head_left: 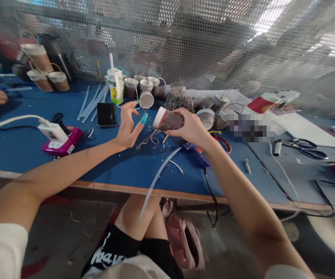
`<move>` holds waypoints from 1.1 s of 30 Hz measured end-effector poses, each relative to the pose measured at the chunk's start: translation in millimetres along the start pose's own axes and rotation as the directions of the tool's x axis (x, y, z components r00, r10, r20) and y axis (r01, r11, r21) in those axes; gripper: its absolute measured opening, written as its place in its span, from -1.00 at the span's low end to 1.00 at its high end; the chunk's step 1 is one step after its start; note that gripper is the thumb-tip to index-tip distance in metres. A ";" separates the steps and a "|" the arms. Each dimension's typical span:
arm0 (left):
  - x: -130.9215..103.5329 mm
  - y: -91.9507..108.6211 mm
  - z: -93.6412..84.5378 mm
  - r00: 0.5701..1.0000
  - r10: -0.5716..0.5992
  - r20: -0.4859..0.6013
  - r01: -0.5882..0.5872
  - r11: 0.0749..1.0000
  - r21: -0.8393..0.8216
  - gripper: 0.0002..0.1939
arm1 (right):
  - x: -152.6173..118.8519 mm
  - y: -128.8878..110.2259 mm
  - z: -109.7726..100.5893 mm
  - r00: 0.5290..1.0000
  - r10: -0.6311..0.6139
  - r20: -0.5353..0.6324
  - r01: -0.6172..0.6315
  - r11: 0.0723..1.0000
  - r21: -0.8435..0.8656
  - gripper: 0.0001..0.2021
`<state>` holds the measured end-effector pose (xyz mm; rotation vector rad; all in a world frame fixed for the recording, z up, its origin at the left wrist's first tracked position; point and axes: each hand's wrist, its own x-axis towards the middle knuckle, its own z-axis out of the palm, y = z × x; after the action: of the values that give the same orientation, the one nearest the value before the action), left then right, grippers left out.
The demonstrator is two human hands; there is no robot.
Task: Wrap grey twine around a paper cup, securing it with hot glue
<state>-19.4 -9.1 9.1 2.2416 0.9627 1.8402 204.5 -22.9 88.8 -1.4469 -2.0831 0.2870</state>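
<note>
Both forearms [83,159] outstretched, right fingers [186,114] curled

Your view is moderately bright, with daylight-like glare breaking through the mesh [184,42] at upper right, where highlights wash out to white. Cooler, bluish glints show at its upper left. The table [126,170] is fairly evenly lit, turning grey with sheen toward your right; below it, the floor [77,240] falls dim. Soft shading lies under your forearms. Wide-angle distortion stretches your sleeves [1,252] and bows the table's front edge. The mesh looks soft and smeared, as do the right margins. Pixelated blocks hide patches at upper left and right of centre.
</note>
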 end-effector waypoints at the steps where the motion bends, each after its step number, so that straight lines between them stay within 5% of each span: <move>1: 1.0 -1.3 -0.1 0.999 0.009 0.030 -0.008 0.999 -0.039 -0.58 | 5.0 -4.1 -5.8 0.997 -0.047 0.055 0.053 0.994 -0.098 -0.44; 5: 2.6 -8.7 3.2 0.969 0.076 0.234 -0.024 0.976 -0.218 -0.28 | 26.3 -28.7 -14.4 0.963 -0.189 0.194 0.240 0.928 -0.286 -0.33; 9: 3.9 -22.9 11.0 0.953 0.132 0.274 -0.033 0.940 -0.340 -0.16 | 36.0 -51.5 -14.4 0.913 -0.271 0.304 0.343 0.914 -0.217 -0.17; 13: 5.5 -29.0 16.6 0.973 -0.014 0.230 0.121 0.880 -0.459 -0.17 | 27.0 -52.0 -17.3 0.927 -0.282 0.246 0.311 0.946 -0.089 -0.11; 17: -0.5 -20.2 21.4 0.940 -0.045 0.338 0.241 0.789 -0.565 -0.07 | 17.1 -33.1 -14.7 0.964 -0.223 0.145 0.214 0.974 0.075 -0.24; 21: -6.6 -14.7 24.0 0.916 -0.050 0.399 0.287 0.776 -0.561 -0.02 | 14.9 -22.9 -11.3 0.953 -0.242 0.180 0.166 0.919 0.358 -0.25; 26: -7.8 -19.4 20.5 0.904 -0.077 0.420 0.295 0.823 -0.486 0.12 | 15.8 -20.0 -8.9 0.940 -0.302 0.158 0.203 0.868 0.453 -0.23; 33: -12.5 -22.5 18.4 0.882 0.070 0.466 0.111 0.930 -0.351 -0.21 | 16.4 -12.7 0.5 0.898 -0.379 0.222 0.225 0.831 0.509 -0.22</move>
<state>-12.9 8.3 -16.6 2.2532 0.4996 1.2272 190.4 -12.8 100.0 -0.7955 -2.2410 0.8787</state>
